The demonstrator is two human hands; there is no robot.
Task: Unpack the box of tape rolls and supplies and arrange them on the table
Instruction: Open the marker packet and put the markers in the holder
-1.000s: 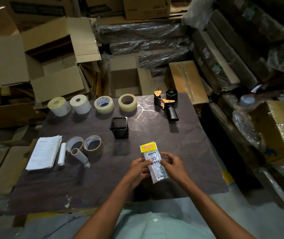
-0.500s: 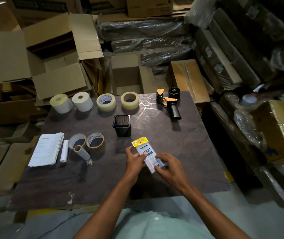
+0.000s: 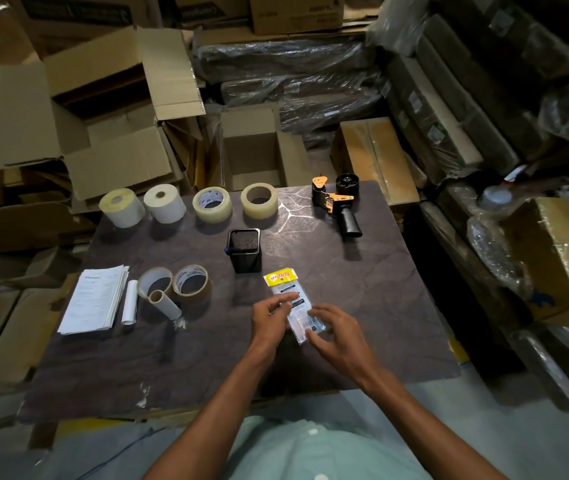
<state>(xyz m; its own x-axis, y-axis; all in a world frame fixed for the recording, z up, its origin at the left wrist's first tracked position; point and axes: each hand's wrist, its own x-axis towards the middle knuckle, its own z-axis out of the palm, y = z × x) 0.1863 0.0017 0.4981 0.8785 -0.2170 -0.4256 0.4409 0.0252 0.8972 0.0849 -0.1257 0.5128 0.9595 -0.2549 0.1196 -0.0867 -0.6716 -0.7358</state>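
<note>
A clear plastic packet with a yellow header [image 3: 288,289] lies flat on the dark table [image 3: 373,306], just in front of a black mesh pen holder [image 3: 244,250]. My left hand [image 3: 269,318] is at the packet's left edge with loosely curled fingers. My right hand [image 3: 336,332] hovers over its lower right end, fingers spread and relaxed. Neither hand plainly grips it. Along the far edge stand two white label rolls [image 3: 122,207], two clear tape rolls [image 3: 212,205] and a black-and-orange tape dispenser [image 3: 336,206].
At the left lie a paper stack [image 3: 96,299], a small white roll [image 3: 130,301], two brown tape rolls [image 3: 191,284] and a cardboard core [image 3: 164,303]. An open carton [image 3: 252,150] stands behind the table. Stacked boxes and wrapped bundles surround it.
The packet went from held above the table to lying farther forward, beside the pen holder. Both hands have loosened and drawn slightly off it.
</note>
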